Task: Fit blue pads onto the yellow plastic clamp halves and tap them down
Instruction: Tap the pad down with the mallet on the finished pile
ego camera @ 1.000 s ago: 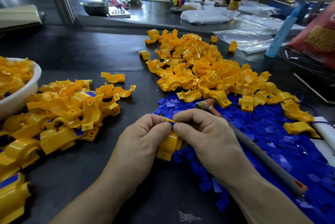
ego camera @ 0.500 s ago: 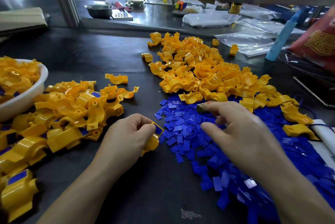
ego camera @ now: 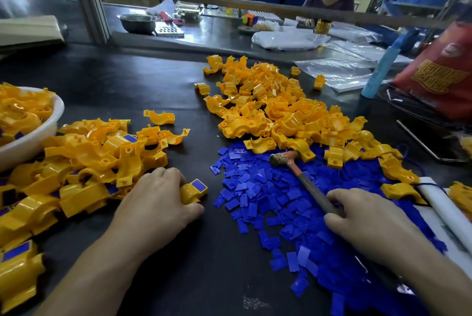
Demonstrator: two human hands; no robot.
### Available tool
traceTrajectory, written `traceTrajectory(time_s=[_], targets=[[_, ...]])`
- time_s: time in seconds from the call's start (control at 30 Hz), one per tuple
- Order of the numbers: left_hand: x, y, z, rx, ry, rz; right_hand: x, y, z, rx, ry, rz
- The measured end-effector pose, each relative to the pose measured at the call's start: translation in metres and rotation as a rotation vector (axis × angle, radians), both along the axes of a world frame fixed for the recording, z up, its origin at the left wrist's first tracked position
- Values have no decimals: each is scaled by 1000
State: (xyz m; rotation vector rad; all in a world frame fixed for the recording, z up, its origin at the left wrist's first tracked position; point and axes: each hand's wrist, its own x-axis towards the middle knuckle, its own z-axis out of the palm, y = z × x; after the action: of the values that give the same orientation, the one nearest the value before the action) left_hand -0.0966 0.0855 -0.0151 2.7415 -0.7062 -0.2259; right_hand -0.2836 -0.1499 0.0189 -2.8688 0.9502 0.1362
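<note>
Bare clamp pile (ego camera: 275,111): at 1 o'clock. Its near edge spills onto the blue heap and touches the hammer's head, so lifting the hammer could knock halves loose.
Blue pad heap (ego camera: 268,200): at 4 o'clock, lying under the hammer and the right grip. Loose pads could scatter as the tool comes up.
Padded pile (ego camera: 97,162): at 9 o'clock, touching the left grip's knuckles. The held half sits just beside it and could get mixed in untapped.
Hammer (ego camera: 301,177): lies on the pads with its head towards 11 o'clock.
Right grip (ego camera: 365,223): clenched round the hammer's handle, far from the head. Aim is likely looser from there, and a stray tap could land on the left fingers.
Left grip (ego camera: 155,203): grasps a clamp half (ego camera: 189,194) with its fingers curled over it, pinning it to the counter (ego camera: 127,80).
Clamp half: at the grip's 3 o'clock, with its pad face up and tilted. A tilted face invites a glancing blow.
Blue pad (ego camera: 199,185): sits in the half's recess. Whether it is flush I cannot tell, and a skewed hit might seat it crooked.
Red bag (ego camera: 441,73): at 2 o'clock, contents hidden.
White bowl (ego camera: 25,147): at 9 o'clock, heaped above the rim with yellow halves, with some blue showing. One could slide off the top.
Metal bowl (ego camera: 138,23): at 11 o'clock on the far counter. Its contents cannot be seen.
</note>
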Motion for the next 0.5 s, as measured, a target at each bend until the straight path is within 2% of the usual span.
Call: traceTrajectory(time_s=[0.07, 0.17, 0.27, 0.3, 0.33, 0.5], targets=[[-1, -2, 0, 7, -26, -18, -1, -1, 11, 204, -73, -68], [-1, -4, 0, 3, -46, -19, -7, 6, 24, 458, -317, -128], [0, -4, -2, 18, -78, -7, -7, 32, 31, 922, -540, -144], [-1, -5, -3, 20, -89, -3, -6, 43, 32, 1065, -562, -131], [-1, -4, -3, 17, -100, 4, -4, 52, 30, 1115, -553, -84], [0, -3, -5, 12, -129, 2, 3, 70, 12, 654, -337, 164]])
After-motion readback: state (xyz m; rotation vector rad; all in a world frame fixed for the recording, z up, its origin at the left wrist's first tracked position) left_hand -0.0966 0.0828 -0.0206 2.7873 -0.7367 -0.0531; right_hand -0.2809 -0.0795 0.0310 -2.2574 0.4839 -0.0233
